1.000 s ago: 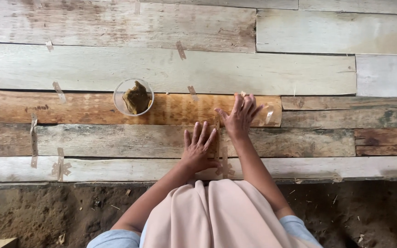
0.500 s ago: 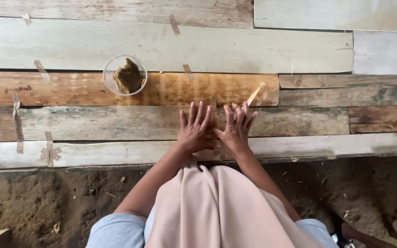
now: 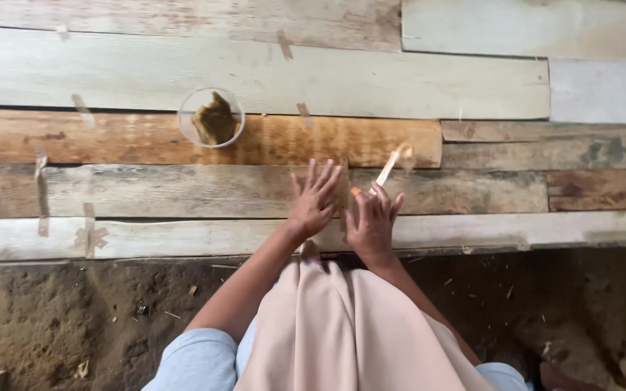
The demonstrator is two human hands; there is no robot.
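Now thin stick (image 3: 389, 168) pinched in right hand (image 3: 371, 223) grip.

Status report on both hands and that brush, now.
Left hand flat on plank wall, fingers spread. Right hand gripping small brush, tip up. Cup apart, upper left. Nothing in the way.

cup (image 3: 211, 117) on the planks (image 3: 146, 188), left of both hands

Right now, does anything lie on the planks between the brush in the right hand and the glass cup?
Nothing visible does. The brush in the right hand has bare brown plank between it and the cup; the left hand rests lower, off that line.
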